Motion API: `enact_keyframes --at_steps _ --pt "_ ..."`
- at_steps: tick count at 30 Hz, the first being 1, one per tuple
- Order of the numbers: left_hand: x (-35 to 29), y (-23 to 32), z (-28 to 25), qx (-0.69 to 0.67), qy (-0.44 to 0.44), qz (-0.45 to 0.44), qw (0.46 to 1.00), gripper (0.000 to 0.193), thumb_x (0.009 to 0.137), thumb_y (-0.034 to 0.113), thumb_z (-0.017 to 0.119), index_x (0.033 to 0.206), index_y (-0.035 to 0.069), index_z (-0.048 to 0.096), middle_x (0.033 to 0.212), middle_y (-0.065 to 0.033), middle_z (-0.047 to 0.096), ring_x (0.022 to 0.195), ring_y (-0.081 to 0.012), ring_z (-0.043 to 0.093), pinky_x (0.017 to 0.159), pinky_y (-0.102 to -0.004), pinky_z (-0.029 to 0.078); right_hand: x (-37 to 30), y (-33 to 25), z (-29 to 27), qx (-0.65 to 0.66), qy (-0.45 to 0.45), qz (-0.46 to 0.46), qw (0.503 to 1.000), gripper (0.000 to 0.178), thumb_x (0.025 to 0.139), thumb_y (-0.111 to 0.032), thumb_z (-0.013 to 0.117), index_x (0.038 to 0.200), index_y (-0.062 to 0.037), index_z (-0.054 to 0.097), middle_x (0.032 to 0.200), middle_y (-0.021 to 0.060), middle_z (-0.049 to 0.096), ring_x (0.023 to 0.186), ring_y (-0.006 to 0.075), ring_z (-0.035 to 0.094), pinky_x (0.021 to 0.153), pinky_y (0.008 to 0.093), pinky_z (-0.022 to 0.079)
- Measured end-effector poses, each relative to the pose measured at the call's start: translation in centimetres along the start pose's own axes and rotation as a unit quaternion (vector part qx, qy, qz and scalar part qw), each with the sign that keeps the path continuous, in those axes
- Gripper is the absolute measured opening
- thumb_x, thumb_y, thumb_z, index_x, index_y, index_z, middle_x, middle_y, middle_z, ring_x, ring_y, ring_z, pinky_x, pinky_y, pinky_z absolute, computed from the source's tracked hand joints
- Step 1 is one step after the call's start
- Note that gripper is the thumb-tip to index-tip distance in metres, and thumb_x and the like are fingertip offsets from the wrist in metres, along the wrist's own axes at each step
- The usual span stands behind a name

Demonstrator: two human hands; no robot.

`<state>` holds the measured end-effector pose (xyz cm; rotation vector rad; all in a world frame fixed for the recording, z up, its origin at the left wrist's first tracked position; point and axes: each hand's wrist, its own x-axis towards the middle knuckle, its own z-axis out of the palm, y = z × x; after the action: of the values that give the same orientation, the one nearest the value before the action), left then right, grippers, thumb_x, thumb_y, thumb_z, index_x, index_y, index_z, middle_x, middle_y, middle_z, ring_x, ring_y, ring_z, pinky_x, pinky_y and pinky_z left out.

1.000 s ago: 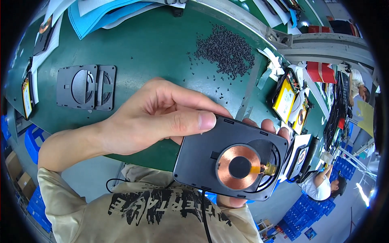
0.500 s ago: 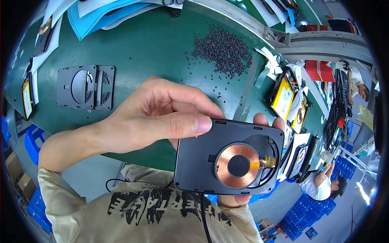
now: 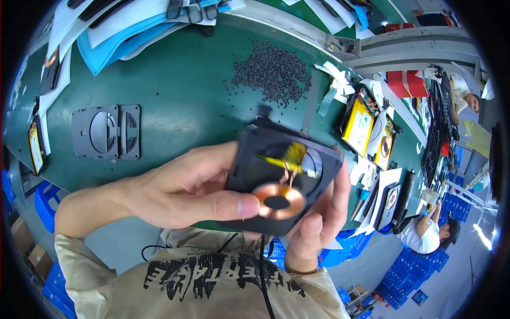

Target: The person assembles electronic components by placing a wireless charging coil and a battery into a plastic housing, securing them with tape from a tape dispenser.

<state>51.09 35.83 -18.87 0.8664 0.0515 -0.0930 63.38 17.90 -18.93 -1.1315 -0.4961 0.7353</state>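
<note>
A black plastic casing (image 3: 254,176) is held tilted over the table's front edge, slightly blurred. On its face sits a copper coil (image 3: 295,203), with its leads running up to a yellow taped piece (image 3: 296,156). My left hand (image 3: 186,194) grips the casing from the left, its thumb pressed down at the coil's edge. The fingers of my right hand (image 3: 322,220) wrap round the casing's right side, thumb near the lower corner. A small dark piece (image 3: 263,112) shows above the casing's top edge; I cannot tell whether it is attached.
Two black plastic covers (image 3: 101,133) overlap on the green table (image 3: 175,74). A heap of small black screws (image 3: 273,72) lies farther back. Yellow battery units (image 3: 357,123) stand at the right, and blue sheets (image 3: 101,56) at the back left. A co-worker (image 3: 422,234) sits at far right.
The casing has tilted and turned, bringing the coil to its lower part. My left thumb has moved from its top edge to the coil. More of my right hand shows.
</note>
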Motion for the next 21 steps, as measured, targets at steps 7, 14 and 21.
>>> enact_keyframes --at_steps 7,14,21 --pt "0.5 0.6 1.5 -0.173 0.035 -0.015 0.984 0.086 0.099 0.026 0.059 0.158 0.007 0.000 0.156 -0.0141 0.029 0.134 -0.0266 0.044 0.108 -0.0477 0.041 0.0 0.9 -2.4 -0.122 -0.067 -0.071 0.988 0.063 0.089 0.000 0.070 0.143 0.0105 0.040 0.144 0.0335 0.040 0.128 0.0362 0.053 0.102 0.0432 0.050" --pt "0.7 0.6 -0.2 0.367 -0.084 0.132 0.917 0.126 0.072 0.026 0.091 0.159 0.006 0.001 0.157 -0.0234 0.029 0.137 -0.0321 0.045 0.112 -0.0440 0.039 -0.4 0.8 -2.7 -0.117 -0.010 -0.059 0.991 0.037 0.089 -0.006 0.072 0.122 0.0089 0.065 0.128 0.0375 0.057 0.118 0.0372 0.062 0.095 0.0375 0.051" --pt "1.0 0.4 0.6 0.141 -0.002 0.091 0.986 0.134 0.057 0.013 0.099 0.157 -0.001 0.011 0.145 -0.0147 0.043 0.127 -0.0208 0.052 0.106 -0.0355 0.045 -0.6 0.6 -2.0 -0.109 0.019 0.005 0.994 0.030 0.091 -0.011 0.071 0.113 0.0084 0.070 0.120 0.0316 0.065 0.109 0.0343 0.068 0.093 0.0362 0.054"
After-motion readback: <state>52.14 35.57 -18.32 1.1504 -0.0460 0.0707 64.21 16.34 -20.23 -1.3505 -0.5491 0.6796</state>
